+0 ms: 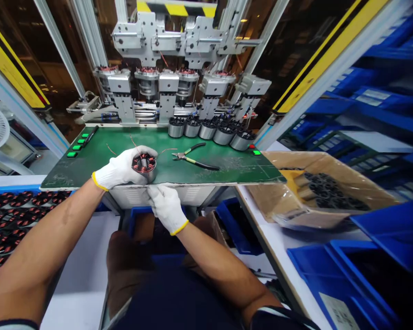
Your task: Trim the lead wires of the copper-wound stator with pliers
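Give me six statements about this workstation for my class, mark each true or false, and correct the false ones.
1. The left hand holds a copper-wound part. True.
2. The pliers are in the right hand. False: they lie on the green tabletop.
3. Five metal cylinders with black tops stand in a row on the green tabletop. True.
4. Both hands are bare. False: they wear white gloves.
5. The cardboard box is left of the green tabletop. False: it is on the right.
6. A yellow-and-black striped panel is at the top of the picture. True.
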`<state>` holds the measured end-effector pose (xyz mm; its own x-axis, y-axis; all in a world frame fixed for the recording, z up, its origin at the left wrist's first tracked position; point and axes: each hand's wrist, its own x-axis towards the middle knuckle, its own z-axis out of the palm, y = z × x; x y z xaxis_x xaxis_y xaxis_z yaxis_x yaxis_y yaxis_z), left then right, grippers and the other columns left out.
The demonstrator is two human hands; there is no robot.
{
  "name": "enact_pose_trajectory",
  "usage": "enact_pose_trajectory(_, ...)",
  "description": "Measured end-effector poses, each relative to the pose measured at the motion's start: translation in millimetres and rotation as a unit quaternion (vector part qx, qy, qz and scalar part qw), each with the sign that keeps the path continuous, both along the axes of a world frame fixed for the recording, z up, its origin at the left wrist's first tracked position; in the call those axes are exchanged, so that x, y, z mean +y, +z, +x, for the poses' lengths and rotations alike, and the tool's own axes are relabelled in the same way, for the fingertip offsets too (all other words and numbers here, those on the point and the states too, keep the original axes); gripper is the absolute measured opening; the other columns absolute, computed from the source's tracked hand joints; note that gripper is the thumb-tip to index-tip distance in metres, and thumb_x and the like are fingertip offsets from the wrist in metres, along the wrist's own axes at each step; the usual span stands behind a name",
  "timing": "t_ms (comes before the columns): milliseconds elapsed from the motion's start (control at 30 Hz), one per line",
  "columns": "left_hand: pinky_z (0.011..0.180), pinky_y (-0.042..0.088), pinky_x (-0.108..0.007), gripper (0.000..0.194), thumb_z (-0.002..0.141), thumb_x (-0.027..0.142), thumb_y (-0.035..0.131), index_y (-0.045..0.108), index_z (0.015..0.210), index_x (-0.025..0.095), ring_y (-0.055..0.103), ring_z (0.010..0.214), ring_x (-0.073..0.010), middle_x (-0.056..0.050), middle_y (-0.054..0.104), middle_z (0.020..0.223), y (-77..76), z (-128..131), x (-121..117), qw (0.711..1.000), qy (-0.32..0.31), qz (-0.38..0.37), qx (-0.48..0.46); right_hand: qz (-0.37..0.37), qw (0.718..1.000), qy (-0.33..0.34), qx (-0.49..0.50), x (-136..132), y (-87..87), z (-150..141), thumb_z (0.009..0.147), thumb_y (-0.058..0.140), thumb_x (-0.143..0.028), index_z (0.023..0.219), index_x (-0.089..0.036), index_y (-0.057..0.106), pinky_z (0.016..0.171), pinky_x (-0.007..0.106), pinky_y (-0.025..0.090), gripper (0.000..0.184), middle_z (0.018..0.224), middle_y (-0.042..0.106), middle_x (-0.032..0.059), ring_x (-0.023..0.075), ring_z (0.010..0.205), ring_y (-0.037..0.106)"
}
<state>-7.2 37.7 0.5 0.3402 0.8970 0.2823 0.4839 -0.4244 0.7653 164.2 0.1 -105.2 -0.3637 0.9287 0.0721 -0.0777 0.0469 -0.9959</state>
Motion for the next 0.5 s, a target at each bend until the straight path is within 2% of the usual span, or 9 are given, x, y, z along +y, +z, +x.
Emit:
enact_pose_trajectory(33, 0.083, 0.050, -0.020, 0.072, 0.054, 0.015, 0.075, 0.056, 0.123, 0.017, 0.061, 0.099, -0.0156, 0.000, 0.061, 0.113, -0.4, -3, 1, 1.000, -0.006, -0.006, 0.000, 0.016, 0.998, -0.006, -0.063, -1, -15.2, 6, 0.089, 0.047, -0.064, 0.079, -0.009, 0.056, 0.047, 0.021, 0.027, 0.056, 0.054, 0.036, -0.0011, 0.0055, 0.045, 0.030)
enact_pose_trajectory(100, 0.086, 0.049, -0.019, 0.076, 0.053, 0.016, 0.075, 0.053, 0.126, 0.019, 0.059, 0.101, -0.0151, 0.000, 0.060, 0.115, -1.8, -10, 0, 1.000, -0.003, -0.023, 0.012, -0.005, 0.987, 0.019, -0.159, -6, -37.4, 26, 0.088, 0.050, -0.036, 0.072, -0.008, 0.061, 0.049, 0.023, 0.028, 0.034, 0.058, 0.051, 0.0053, 0.0099, 0.051, 0.042)
enact_pose_trajectory(167, 0.098, 0.045, -0.022, 0.092, 0.056, 0.024, 0.077, 0.042, 0.140, 0.030, 0.057, 0.112, -0.0153, 0.004, 0.056, 0.125, -4.7, -19, -4, 0.997, 0.035, -0.016, 0.072, 0.060, 0.972, 0.057, -0.219, -12, -33.9, 53, 0.092, 0.046, -0.034, 0.073, -0.010, 0.066, 0.055, 0.025, 0.033, 0.037, 0.064, 0.057, 0.0066, 0.0124, 0.058, 0.050)
enact_pose_trajectory(233, 0.103, 0.043, -0.028, 0.104, 0.060, 0.034, 0.079, 0.026, 0.147, 0.048, 0.054, 0.119, -0.0165, 0.010, 0.049, 0.135, -8.6, -25, -11, 0.990, 0.088, -0.005, 0.106, 0.132, 0.963, 0.004, -0.234, -17, 0.3, 78, 0.095, 0.045, -0.034, 0.077, -0.011, 0.067, 0.057, 0.023, 0.036, 0.037, 0.063, 0.056, 0.0033, 0.0100, 0.057, 0.048)
enact_pose_trajectory(267, 0.108, 0.039, -0.029, 0.100, 0.061, 0.036, 0.077, 0.026, 0.147, 0.049, 0.050, 0.124, -0.0171, 0.011, 0.045, 0.140, -10.1, -25, -15, 0.991, 0.108, 0.010, 0.084, 0.203, 0.950, -0.064, -0.229, -18, 25.5, 87, 0.095, 0.047, -0.042, 0.071, -0.010, 0.059, 0.056, 0.023, 0.035, 0.042, 0.058, 0.052, 0.0024, 0.0094, 0.055, 0.046)
enact_pose_trajectory(300, 0.111, 0.037, -0.030, 0.090, 0.067, 0.039, 0.074, 0.030, 0.145, 0.048, 0.048, 0.127, -0.0169, 0.010, 0.046, 0.138, -10.9, -23, -20, 0.987, 0.141, 0.013, 0.074, 0.315, 0.916, -0.122, -0.218, -15, 52.6, 92, 0.096, 0.049, -0.040, 0.080, -0.010, 0.065, 0.061, 0.022, 0.040, 0.038, 0.064, 0.057, 0.0025, 0.0089, 0.061, 0.052)
enact_pose_trajectory(367, 0.111, 0.037, -0.032, 0.081, 0.070, 0.046, 0.071, 0.036, 0.143, 0.040, 0.050, 0.123, -0.0171, 0.008, 0.047, 0.136, -10.3, -11, -27, 0.974, 0.207, 0.030, 0.087, 0.465, 0.859, -0.103, -0.191, 0, 101.7, 92, 0.098, 0.047, -0.023, 0.109, -0.007, 0.066, 0.079, 0.011, 0.046, 0.028, 0.089, 0.067, 0.0017, 0.0032, 0.083, 0.063)
enact_pose_trajectory(433, 0.109, 0.038, -0.032, 0.086, 0.066, 0.051, 0.072, 0.039, 0.143, 0.031, 0.049, 0.124, -0.0188, 0.003, 0.046, 0.140, -8.3, 4, -30, 0.963, 0.244, 0.017, 0.113, 0.583, 0.772, -0.035, -0.250, 26, 134.0, 79, 0.097, 0.046, -0.019, 0.131, -0.001, 0.057, 0.103, 0.020, 0.042, 0.040, 0.122, 0.061, 0.0130, 0.0122, 0.116, 0.058)
enact_pose_trajectory(500, 0.107, 0.040, -0.031, 0.084, 0.065, 0.058, 0.073, 0.045, 0.139, 0.029, 0.052, 0.120, -0.0175, 0.002, 0.051, 0.135, -7.2, 15, -29, 0.964, 0.232, 0.042, 0.123, 0.591, 0.663, -0.012, -0.460, 51, 150.8, 60, 0.095, 0.044, -0.020, 0.138, -0.009, 0.053, 0.091, 0.039, 0.052, 0.045, 0.130, 0.056, 0.0099, 0.0245, 0.111, 0.060)
